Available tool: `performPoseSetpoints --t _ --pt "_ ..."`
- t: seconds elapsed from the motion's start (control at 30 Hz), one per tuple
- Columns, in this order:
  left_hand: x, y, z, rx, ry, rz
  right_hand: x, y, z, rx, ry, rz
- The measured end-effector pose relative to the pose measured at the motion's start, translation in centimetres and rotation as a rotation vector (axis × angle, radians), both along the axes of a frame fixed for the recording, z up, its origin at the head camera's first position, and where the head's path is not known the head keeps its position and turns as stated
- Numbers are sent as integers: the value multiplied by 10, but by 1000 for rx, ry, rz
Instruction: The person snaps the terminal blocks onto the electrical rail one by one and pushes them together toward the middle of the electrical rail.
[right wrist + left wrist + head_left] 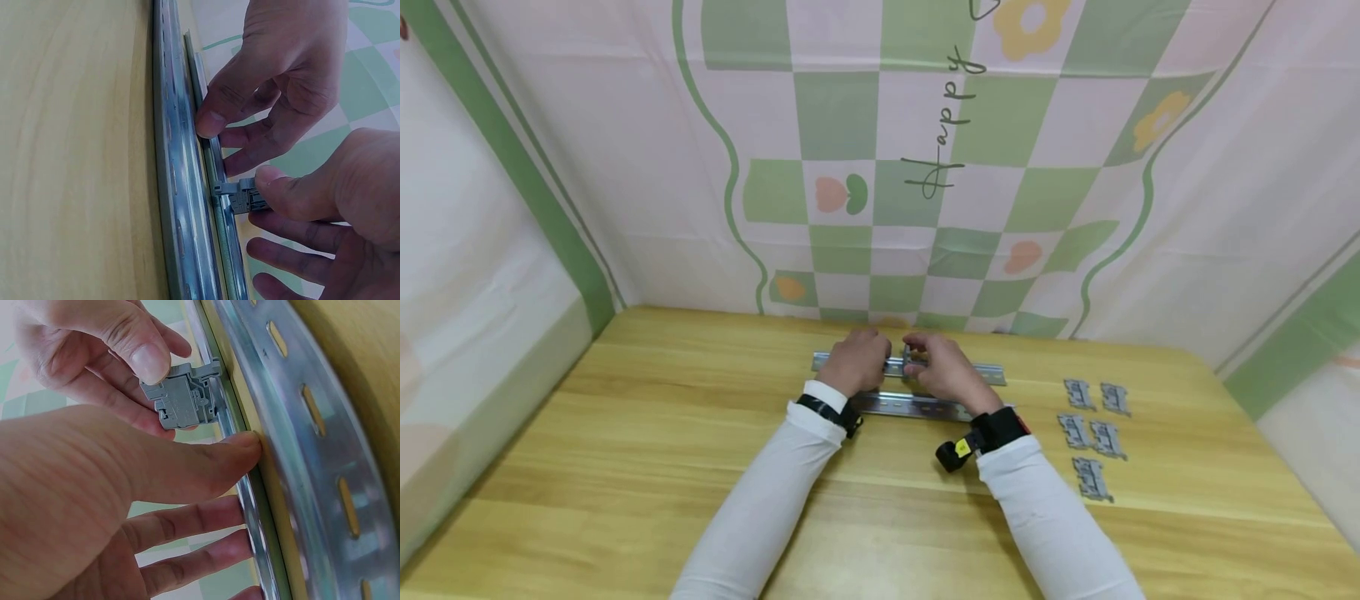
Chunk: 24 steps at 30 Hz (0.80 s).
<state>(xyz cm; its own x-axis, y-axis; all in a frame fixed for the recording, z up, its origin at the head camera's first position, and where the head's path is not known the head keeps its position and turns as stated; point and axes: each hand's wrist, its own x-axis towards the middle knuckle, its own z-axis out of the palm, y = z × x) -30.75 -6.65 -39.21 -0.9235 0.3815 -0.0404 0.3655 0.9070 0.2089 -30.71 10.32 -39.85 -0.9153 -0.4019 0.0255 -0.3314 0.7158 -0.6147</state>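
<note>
A slotted metal DIN rail (989, 374) lies at the back of the wooden table. My left hand (857, 360) grips it, thumb on the near edge and fingers along the far side. Just to the right, my right hand (949, 372) pinches a grey DIN-rail terminal block (184, 397) between thumb and fingers. The block stands upright, its lower edge right at the rail in both wrist views. In the head view the fingers hide much of it.
A second, wider slotted rail (917, 407) lies parallel in front of the first. Several more grey terminal blocks (1091, 479) lie flat in loose rows on the right of the table (625, 467). A patterned cloth (838, 108) hangs behind the table.
</note>
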Motion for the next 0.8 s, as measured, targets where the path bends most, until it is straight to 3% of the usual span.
performPoseSetpoints --t 0.8 --pt "-1 1 -2 3 24 -2 3 -2 0 28 29 -23"
